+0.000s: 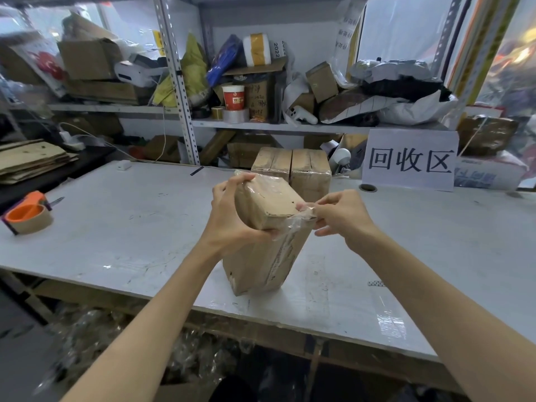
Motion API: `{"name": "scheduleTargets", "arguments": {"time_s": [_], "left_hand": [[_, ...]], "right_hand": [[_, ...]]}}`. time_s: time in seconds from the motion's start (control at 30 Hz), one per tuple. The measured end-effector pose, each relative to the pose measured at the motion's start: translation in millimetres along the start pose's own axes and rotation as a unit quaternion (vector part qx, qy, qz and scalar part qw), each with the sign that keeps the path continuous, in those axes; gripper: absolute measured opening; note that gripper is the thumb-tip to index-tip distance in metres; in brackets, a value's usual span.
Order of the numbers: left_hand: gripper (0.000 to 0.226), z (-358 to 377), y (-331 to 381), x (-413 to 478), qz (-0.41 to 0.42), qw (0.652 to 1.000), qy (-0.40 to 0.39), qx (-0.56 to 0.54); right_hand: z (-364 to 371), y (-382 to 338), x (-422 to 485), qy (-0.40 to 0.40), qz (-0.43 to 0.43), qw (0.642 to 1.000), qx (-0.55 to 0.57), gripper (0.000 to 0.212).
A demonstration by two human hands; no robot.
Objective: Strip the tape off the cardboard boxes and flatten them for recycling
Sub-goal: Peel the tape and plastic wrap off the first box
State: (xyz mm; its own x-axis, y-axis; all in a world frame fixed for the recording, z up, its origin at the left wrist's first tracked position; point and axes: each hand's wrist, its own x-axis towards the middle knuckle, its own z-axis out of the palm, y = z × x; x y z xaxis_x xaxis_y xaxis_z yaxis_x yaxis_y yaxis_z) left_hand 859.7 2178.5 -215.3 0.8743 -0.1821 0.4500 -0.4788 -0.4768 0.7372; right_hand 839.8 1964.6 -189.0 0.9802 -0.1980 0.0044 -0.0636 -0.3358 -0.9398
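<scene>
Forearms: both reach in bare from the bottom corners and meet over the middle of the table [121,227].
Left hand [232,219]: wrapped round the left end of the top of the cardboard box [261,227], fingers curled over the far upper edge, thumb tucked under the near corner; it grips the box firmly.
Right hand [339,216]: thumb and forefinger pinched shut on a loose end of clear tape [301,217], the other fingers curled underneath, not touching the box.
Box position: stands on end on the table, leaning to the right, its top end between the two hands, its foot near the front edge.
Tape position: peels off the box's right upper corner, stretched and crumpled between corner and fingertips; more clear film covers the top left edge under the left fingers.
Likely handling, box: looks light and probably empty, since one hand props it tilted; stiff on its edges but easy to dent on the broad faces, so the corners are the better hold.
Likely handling, tape: thin, stretchy and sticky, apt to tear into slivers or lift the paper surface; a pinch close to the peel line should help.
Tape dispenser [27,214]: orange, far left on the table, well apart from the hands.
Taped boxes [291,166]: two, side by side, just behind the held one, not yet stripped.
Sign [410,161]: white sheet with large characters, right rear of the table.
Flattened cardboard [32,161]: stacked at the far left.
</scene>
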Motion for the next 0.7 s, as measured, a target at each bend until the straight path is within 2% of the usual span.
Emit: {"name": "scheduleTargets", "arguments": {"time_s": [0.1, 0.2, 0.3, 0.43, 0.6, 0.7], "left_hand": [[0.102, 2, 0, -3, 0.006, 1.000, 0.007, -0.002], [0.105, 3, -1, -4, 0.006, 1.000, 0.013, -0.002], [0.104, 4, -4, -4, 0.002, 1.000, 0.027, 0.005], [0.103, 4, -6, 1, -0.051, 0.997, 0.062, 0.005], [0.112, 4, -6, 17, -0.154, 0.984, 0.083, -0.016], [0.126, 8, -4, 18, -0.162, 0.985, 0.060, 0.013]], "right_hand": [[1, 1, -1, 0.038, -0.049, 0.998, -0.003, 0.008], [8, 4, -3, 0.096, -0.064, 0.993, -0.038, 0.020], [15, 9, -2, 0.132, -0.026, 0.991, -0.015, 0.027], [19, 8, -3, 0.120, 0.023, 0.988, 0.095, 0.024], [25, -2, -22, 0.139, -0.128, 0.982, 0.017, 0.018], [19, -10, -25, 0.098, -0.160, 0.980, 0.063, 0.010]]}}
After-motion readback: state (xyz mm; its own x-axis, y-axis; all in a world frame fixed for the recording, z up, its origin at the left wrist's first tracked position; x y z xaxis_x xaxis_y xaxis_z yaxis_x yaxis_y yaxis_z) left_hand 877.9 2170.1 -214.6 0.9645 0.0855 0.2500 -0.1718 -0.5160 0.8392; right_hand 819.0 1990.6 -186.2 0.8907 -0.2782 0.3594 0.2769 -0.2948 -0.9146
